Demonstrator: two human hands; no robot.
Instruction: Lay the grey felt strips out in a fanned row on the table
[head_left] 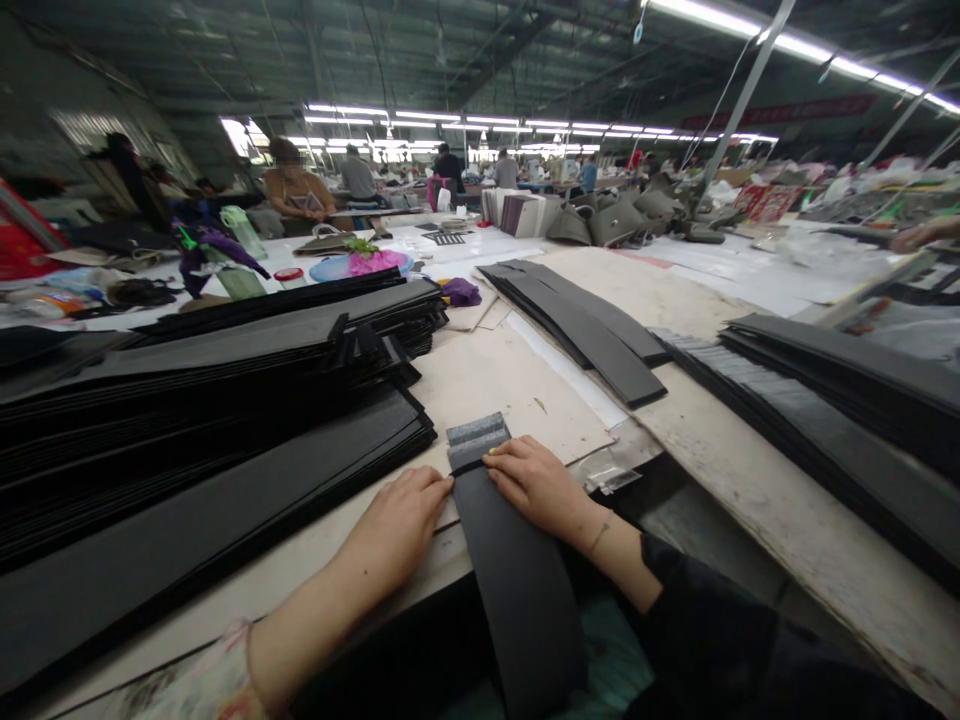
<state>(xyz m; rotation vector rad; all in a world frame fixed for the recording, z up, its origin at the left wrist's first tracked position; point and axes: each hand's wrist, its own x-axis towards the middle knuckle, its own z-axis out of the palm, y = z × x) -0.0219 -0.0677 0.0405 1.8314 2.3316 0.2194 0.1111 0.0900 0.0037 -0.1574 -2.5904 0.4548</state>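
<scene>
A long dark grey strip (514,580), like leather or coated fabric, hangs from the table edge down toward my lap. At its far end a lighter grey, ridged piece (478,437) sticks out beyond a black crosswise fold. My left hand (401,520) grips the strip's left edge beside that fold, thumb and fingers drawn together. On the opposite side my right hand (536,485) has its fingers closed on the fold and the strip's right edge. A small yellow spot shows by the right fingertips; what it is I cannot make out.
Tall stacks of dark strips (225,480) fill the left side. More strips lie ahead (577,325) and at right (847,400). A gap (697,530) separates the table boards. Farther back are a blue basin (326,268), bags (622,220) and a seated co-worker (296,190).
</scene>
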